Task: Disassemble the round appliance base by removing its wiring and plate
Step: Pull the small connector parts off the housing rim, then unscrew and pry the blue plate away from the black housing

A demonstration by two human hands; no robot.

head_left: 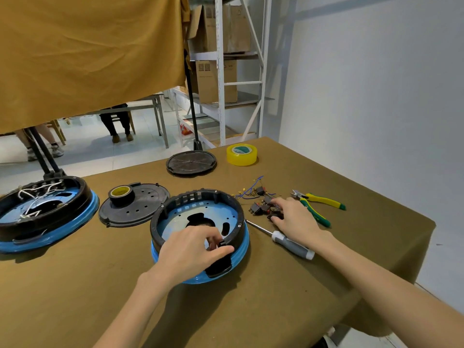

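Observation:
A round blue base (pixel 241 249) with a black inner ring lies open side up at the middle of the table; its inside shows bare light-blue plastic with cut-outs. My left hand (pixel 190 249) grips the near rim, thumb and fingers pinching a small black part there. My right hand (pixel 293 219) rests flat, fingers spread, on a pile of black switches with blue and yellow wires (pixel 258 197) to the right of the base. A black perforated plate (pixel 143 207) lies left of the base.
A second blue base (pixel 50 214) with white wiring stands at the far left. Black tape roll (pixel 121 195) sits on the plate. Another black disc (pixel 191 163), yellow tape (pixel 241 154), green-yellow pliers (pixel 319 204) and a grey screwdriver (pixel 288 243) lie around. The table edge drops off at the right.

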